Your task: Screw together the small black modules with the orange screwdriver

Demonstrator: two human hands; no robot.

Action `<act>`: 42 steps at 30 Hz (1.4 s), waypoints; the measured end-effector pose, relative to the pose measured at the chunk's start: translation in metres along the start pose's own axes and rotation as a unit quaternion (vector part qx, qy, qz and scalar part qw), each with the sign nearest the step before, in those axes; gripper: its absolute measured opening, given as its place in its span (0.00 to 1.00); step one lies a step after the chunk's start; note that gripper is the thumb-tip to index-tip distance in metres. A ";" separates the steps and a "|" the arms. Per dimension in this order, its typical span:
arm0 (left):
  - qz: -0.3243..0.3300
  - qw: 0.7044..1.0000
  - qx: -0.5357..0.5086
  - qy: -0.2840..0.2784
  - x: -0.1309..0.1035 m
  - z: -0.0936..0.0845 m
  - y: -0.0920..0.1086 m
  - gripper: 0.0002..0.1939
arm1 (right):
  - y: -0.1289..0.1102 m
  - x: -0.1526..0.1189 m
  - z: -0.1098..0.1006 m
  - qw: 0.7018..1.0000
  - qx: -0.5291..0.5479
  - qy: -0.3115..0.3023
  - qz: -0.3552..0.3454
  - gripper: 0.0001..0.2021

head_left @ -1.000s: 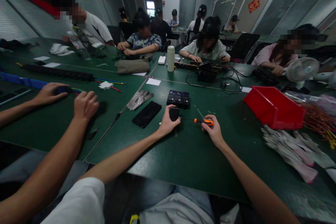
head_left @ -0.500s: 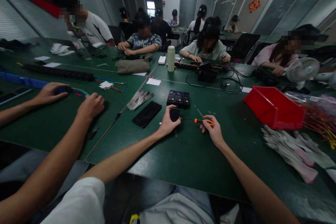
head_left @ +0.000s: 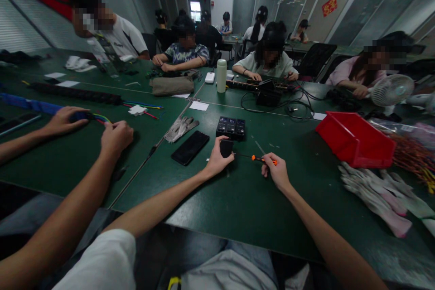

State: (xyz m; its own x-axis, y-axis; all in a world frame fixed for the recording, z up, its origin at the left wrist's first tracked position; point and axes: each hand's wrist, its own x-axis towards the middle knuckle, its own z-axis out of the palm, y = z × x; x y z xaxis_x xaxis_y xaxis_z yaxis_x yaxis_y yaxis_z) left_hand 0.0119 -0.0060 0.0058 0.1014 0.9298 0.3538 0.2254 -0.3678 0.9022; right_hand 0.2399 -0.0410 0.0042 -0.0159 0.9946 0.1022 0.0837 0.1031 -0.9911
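Observation:
Between the thumb and fingers of my left hand (head_left: 218, 158) is a small black block-shaped part (head_left: 226, 148), held on edge just above the table. My right hand (head_left: 276, 170) grips the orange and black handle of a screwdriver (head_left: 258, 159). Its thin shaft points left, and the tip reaches the right side of the black part; whether it sits in a screw I cannot tell. Right behind my left hand stands a black module with several sections (head_left: 231, 128). To the left of that hand lies a black smartphone (head_left: 190, 147).
A grey work glove (head_left: 181, 128) lies beyond the phone. On the right are a red bin (head_left: 355, 140), more gloves (head_left: 377, 197) and bundled wires (head_left: 413, 158). A co-worker's hands (head_left: 117, 138) hold coloured wires at left. Farther back stands a pale green bottle (head_left: 221, 76).
My right hand's fingers have shifted on the screwdriver handle, which looks turned a little. My left hand and the black part stay almost still. The co-worker's hand at left moved slightly.

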 end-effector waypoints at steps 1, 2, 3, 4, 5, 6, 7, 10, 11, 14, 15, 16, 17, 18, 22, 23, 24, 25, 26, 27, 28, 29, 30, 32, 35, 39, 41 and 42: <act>0.001 1.000 -0.001 -0.002 0.000 0.000 -0.001 0.28 | 0.001 0.000 0.000 1.000 0.002 -0.003 0.006 0.16; 0.001 1.000 -0.001 -0.002 0.000 0.001 -0.001 0.27 | 0.001 0.001 0.000 1.000 0.004 -0.004 0.006 0.16; 0.002 1.000 -0.001 -0.001 0.000 0.001 -0.001 0.27 | 0.001 0.001 -0.001 1.000 0.006 -0.003 0.001 0.15; 0.002 1.000 0.001 0.002 0.000 0.001 -0.001 0.27 | 0.001 0.001 -0.001 1.000 0.007 0.001 -0.007 0.15; 0.001 1.000 0.003 0.004 0.000 0.001 -0.001 0.27 | 0.000 0.001 -0.001 1.000 0.008 0.007 -0.018 0.16; 0.000 1.000 0.004 0.004 0.000 0.001 -0.001 0.28 | 0.000 0.001 -0.001 0.999 0.009 0.014 -0.031 0.18; -0.002 1.000 0.003 0.003 0.000 0.000 0.000 0.28 | 0.000 0.001 -0.001 0.999 0.008 0.022 -0.044 0.19; -0.007 1.000 0.000 -0.007 -0.001 0.000 0.001 0.28 | -0.001 0.000 -0.001 0.997 0.007 0.034 -0.068 0.19; -0.007 1.000 -0.001 -0.009 -0.001 0.000 0.001 0.28 | -0.002 0.000 -0.001 0.997 0.007 0.032 -0.067 0.17; -0.002 1.000 0.000 -0.001 0.000 0.000 0.000 0.28 | -0.003 -0.001 0.000 0.998 0.001 0.027 -0.053 0.13; -0.001 1.000 0.000 0.003 0.000 0.000 0.000 0.28 | -0.004 -0.001 0.001 0.998 -0.002 0.027 -0.050 0.12; 0.000 1.000 0.000 0.005 0.000 0.000 -0.001 0.28 | -0.004 -0.001 0.001 0.998 -0.005 0.027 -0.047 0.12; 0.001 1.000 0.000 0.006 0.000 0.000 -0.001 0.28 | -0.004 -0.001 0.001 0.999 -0.007 0.027 -0.045 0.12; 0.002 1.000 -0.001 0.004 0.000 0.000 -0.001 0.28 | -0.004 -0.001 0.001 0.999 -0.008 0.026 -0.042 0.12; 0.000 1.000 -0.001 -0.002 0.000 0.000 -0.001 0.28 | -0.002 0.000 0.001 1.000 -0.005 0.004 -0.004 0.15; 0.000 1.000 -0.002 -0.003 0.000 0.000 -0.001 0.28 | -0.002 -0.001 0.000 1.000 -0.005 -0.002 0.003 0.16; -0.001 1.000 -0.002 -0.004 0.000 0.000 -0.001 0.28 | -0.001 -0.001 0.000 1.000 -0.005 -0.006 0.006 0.16; -0.002 1.000 -0.002 -0.003 0.000 0.000 -0.001 0.28 | -0.001 -0.001 0.000 1.000 -0.006 -0.008 0.005 0.15; -0.003 1.000 -0.001 -0.001 0.000 0.000 -0.001 0.28 | -0.001 -0.001 0.000 1.000 -0.006 -0.008 -0.001 0.14; -0.003 1.000 0.001 0.001 0.000 0.000 -0.001 0.28 | -0.001 -0.001 -0.001 1.000 -0.007 -0.005 -0.010 0.15; -0.003 1.000 0.002 0.003 0.000 0.000 0.000 0.28 | -0.001 0.000 -0.001 1.000 -0.006 0.002 -0.021 0.16; -0.003 1.000 0.003 0.004 0.000 0.000 0.000 0.28 | -0.001 0.000 -0.001 0.999 -0.006 0.012 -0.033 0.18; -0.003 1.000 0.001 0.004 0.000 0.000 0.000 0.27 | -0.001 0.000 -0.001 0.999 -0.006 0.023 -0.043 0.19; -0.003 1.000 -0.002 0.003 0.000 0.000 0.001 0.27 | -0.001 0.000 -0.001 0.998 -0.009 0.039 -0.057 0.19; -0.006 1.000 0.000 0.006 0.000 0.000 0.001 0.28 | -0.003 0.000 -0.001 0.998 -0.015 0.032 -0.054 0.14; -0.003 1.000 -0.002 0.003 0.000 0.000 0.001 0.28 | -0.003 0.000 0.000 0.999 -0.013 0.012 -0.033 0.11; -0.002 1.000 -0.002 0.005 0.000 0.000 0.001 0.28 | -0.002 0.000 0.000 1.000 -0.010 0.001 -0.014 0.13; -0.002 1.000 -0.002 0.004 0.000 0.000 0.001 0.28 | -0.001 0.000 0.000 1.000 -0.008 -0.004 -0.005 0.14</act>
State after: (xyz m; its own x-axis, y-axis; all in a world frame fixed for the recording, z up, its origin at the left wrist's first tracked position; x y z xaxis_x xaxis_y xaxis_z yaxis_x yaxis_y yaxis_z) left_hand 0.0122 -0.0061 0.0064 0.0919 0.9316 0.3516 0.2226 -0.3633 0.9047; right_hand 0.2398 -0.0407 0.0051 -0.0249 0.9935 0.1109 0.0985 0.1129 -0.9887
